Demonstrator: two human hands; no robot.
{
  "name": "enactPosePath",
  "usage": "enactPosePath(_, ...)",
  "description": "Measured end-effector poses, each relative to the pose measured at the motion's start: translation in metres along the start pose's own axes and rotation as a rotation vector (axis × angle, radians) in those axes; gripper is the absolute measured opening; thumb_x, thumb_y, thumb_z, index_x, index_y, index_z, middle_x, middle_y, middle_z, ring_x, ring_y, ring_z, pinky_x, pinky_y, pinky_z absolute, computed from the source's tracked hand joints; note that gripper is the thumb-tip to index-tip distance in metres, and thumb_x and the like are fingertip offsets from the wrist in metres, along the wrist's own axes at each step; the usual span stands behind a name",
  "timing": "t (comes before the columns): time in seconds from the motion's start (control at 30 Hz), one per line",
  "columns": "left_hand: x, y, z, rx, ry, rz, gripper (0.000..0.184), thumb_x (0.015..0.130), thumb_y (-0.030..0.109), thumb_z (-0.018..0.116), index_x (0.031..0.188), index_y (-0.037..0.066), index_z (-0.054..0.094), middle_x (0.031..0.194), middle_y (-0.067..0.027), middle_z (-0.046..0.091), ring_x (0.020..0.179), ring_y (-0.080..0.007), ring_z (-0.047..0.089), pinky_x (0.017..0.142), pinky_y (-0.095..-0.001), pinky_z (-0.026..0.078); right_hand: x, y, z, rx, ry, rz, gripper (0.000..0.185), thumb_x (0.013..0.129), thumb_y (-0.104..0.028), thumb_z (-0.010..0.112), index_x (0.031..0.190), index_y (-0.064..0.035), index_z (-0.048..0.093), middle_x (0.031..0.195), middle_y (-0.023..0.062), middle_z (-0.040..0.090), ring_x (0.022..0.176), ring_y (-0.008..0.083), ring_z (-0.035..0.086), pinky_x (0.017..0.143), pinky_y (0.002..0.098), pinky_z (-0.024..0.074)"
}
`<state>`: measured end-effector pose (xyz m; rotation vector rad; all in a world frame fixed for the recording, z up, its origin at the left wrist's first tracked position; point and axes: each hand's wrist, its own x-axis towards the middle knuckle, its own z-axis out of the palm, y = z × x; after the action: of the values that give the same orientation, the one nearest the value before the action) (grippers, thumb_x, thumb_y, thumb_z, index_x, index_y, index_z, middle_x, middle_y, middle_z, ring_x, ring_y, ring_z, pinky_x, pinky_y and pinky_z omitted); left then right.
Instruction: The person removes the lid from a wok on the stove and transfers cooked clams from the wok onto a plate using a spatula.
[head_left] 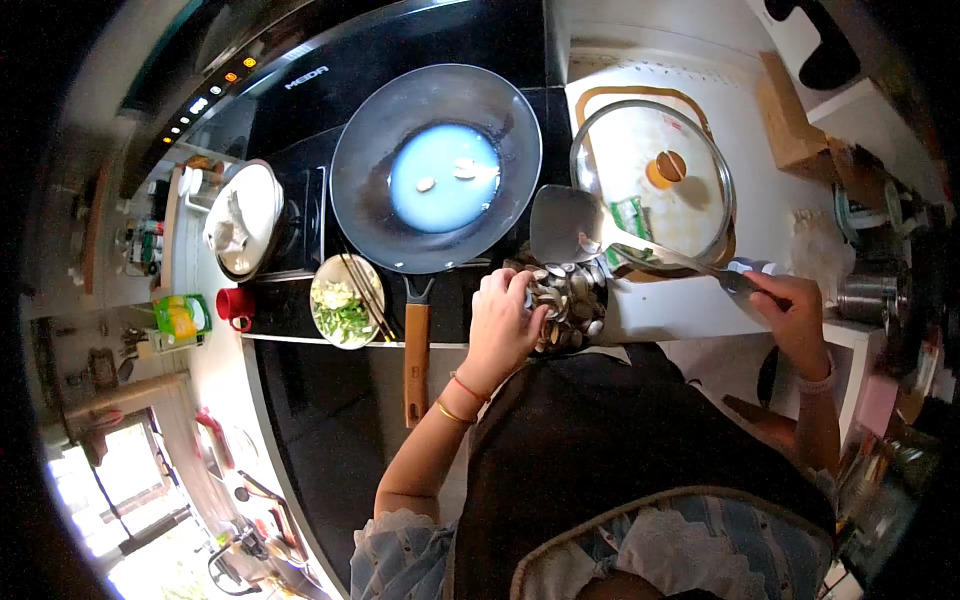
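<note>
My right hand [795, 315] is closed round the handle end of a spatula [566, 226]. Its broad dark blade points left, between the wok [360, 205] and the glass lid [722, 205]. My left hand [500, 325] reaches to a heap of clams [572, 312] at the counter's front edge. Its fingers curl at the left side of the heap, and what they pinch, if anything, is hidden. Cloudy whitish liquid [440, 205] covers the wok's bottom, with a few pale clam pieces [464, 170] in it. The wok's brown handle [416, 365] points toward me.
Left of the wok, a bowl of chopped greens [342, 318] has chopsticks [366, 295] across it. A red mug [235, 306] and a white-topped pot [262, 210] stand farther left. Under the glass lid lie a cutting board [592, 108] and a green packet [628, 215].
</note>
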<state>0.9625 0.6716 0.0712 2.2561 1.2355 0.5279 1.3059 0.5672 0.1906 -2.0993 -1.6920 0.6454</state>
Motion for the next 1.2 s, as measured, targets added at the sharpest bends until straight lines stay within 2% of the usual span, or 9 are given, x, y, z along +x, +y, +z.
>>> enactPosePath(0.2, -0.01, 0.01, -0.026, -0.042, 0.04, 0.048, 0.026, 0.075, 0.011, 0.067, 0.096, 0.003, 0.056, 0.093, -0.0141, 0.054, 0.086, -0.032, 0.052, 0.074, -0.0382, 0.043, 0.061, -0.032, -0.008, 0.195, -0.064, -0.004, 0.028, 0.076, -0.009, 0.064, 0.103, -0.0015, 0.066, 0.089, 0.013, 0.069, 0.078, 0.0122, 0.062, 0.068, 0.0275, 0.0481)
enactPosePath(0.27, -0.015, 0.018, -0.045, -0.062, 0.012, 0.055, 0.021, 0.076, 0.01, 0.066, 0.094, 0.003, 0.057, 0.091, -0.0134, 0.055, 0.085, -0.0318, 0.053, 0.073, -0.0383, 0.043, 0.103, -0.053, -0.007, 0.088, -0.119, -0.021, 0.029, 0.075, -0.014, 0.065, 0.102, -0.0042, 0.067, 0.093, 0.015, 0.067, 0.084, 0.0168, 0.064, 0.073, 0.0295, 0.0485)
enactPosePath(0.4, -0.035, 0.023, -0.079, -0.083, 0.051, 0.073, 0.015, 0.077, 0.009, 0.065, 0.09, 0.004, 0.059, 0.087, -0.0118, 0.058, 0.082, -0.0309, 0.055, 0.072, -0.0392, 0.044, 0.176, -0.116, 0.002, -0.387, 0.126, -0.424, 0.022, 0.073, -0.019, 0.061, 0.09, -0.0081, 0.069, 0.082, 0.0155, 0.066, 0.077, 0.031, 0.064, 0.073, 0.0423, 0.0498)
enactPosePath(0.5, -0.06, 0.013, -0.097, -0.135, 0.197, -0.041, 0.018, 0.076, 0.004, 0.065, 0.092, 0.003, 0.06, 0.088, -0.0119, 0.058, 0.082, -0.0304, 0.056, 0.072, -0.0369, 0.045, 0.217, -0.168, 0.005, -0.51, 0.008, -0.34, 0.014, 0.07, -0.015, 0.066, 0.083, -0.0097, 0.066, 0.086, 0.008, 0.061, 0.084, 0.025, 0.06, 0.075, 0.0348, 0.0466)
enactPosePath(0.63, -0.098, -0.009, -0.117, -0.143, 0.339, -0.237, 0.016, 0.077, 0.0, 0.063, 0.092, 0.0, 0.06, 0.085, -0.0132, 0.059, 0.077, -0.0292, 0.058, 0.069, -0.0342, 0.047, 0.252, -0.195, 0.016, -0.769, -0.188, -0.338, 0.013, 0.067, -0.01, 0.067, 0.08, -0.0066, 0.065, 0.076, 0.0082, 0.063, 0.069, 0.0199, 0.062, 0.065, 0.0323, 0.0476)
enactPosePath(0.73, -0.125, -0.028, -0.127, -0.154, 0.452, -0.414, 0.013, 0.08, 0.0, 0.061, 0.093, -0.001, 0.06, 0.081, -0.0106, 0.059, 0.071, -0.0209, 0.058, 0.063, -0.0292, 0.046, 0.263, -0.204, 0.029, -0.431, -0.316, -0.138, 0.019, 0.064, -0.001, 0.066, 0.082, 0.0018, 0.069, 0.059, 0.0075, 0.062, 0.046, 0.0117, 0.053, 0.043, 0.026, 0.0414)
enactPosePath(0.83, -0.146, -0.045, -0.133, -0.114, 0.542, -0.488, 0.011, 0.082, 0.0, 0.059, 0.093, -0.001, 0.06, 0.077, -0.0082, 0.056, 0.065, -0.0153, 0.053, 0.058, -0.0249, 0.043, 0.272, -0.207, 0.049, -0.223, -0.42, -0.138, 0.026, 0.061, 0.001, 0.064, 0.086, 0.0037, 0.07, 0.053, 0.0069, 0.057, 0.042, 0.01, 0.049, 0.038, 0.0236, 0.0365)
enactPosePath(0.97, -0.165, -0.062, -0.135, -0.154, 0.595, -0.625, 0.01, 0.083, 0.001, 0.059, 0.093, -0.001, 0.06, 0.076, -0.0061, 0.056, 0.064, -0.0116, 0.052, 0.056, -0.0227, 0.042, 0.26, -0.228, 0.073, -0.296, -0.345, -0.233, 0.03, 0.061, -0.01, 0.065, 0.089, -0.0016, 0.071, 0.066, 0.013, 0.066, 0.052, 0.0134, 0.059, 0.05, 0.0253, 0.0464)
enactPosePath(1.2, -0.173, -0.083, -0.128, -0.218, 0.591, -0.652, 0.011, 0.083, 0.002, 0.058, 0.093, -0.001, 0.06, 0.076, -0.0052, 0.056, 0.064, -0.011, 0.051, 0.056, -0.0224, 0.041, 0.262, -0.25, 0.084, -0.327, -0.305, -0.37, 0.027, 0.067, -0.015, 0.066, 0.092, -0.0062, 0.071, 0.08, 0.0137, 0.069, 0.069, 0.0185, 0.064, 0.067, 0.0299, 0.048)
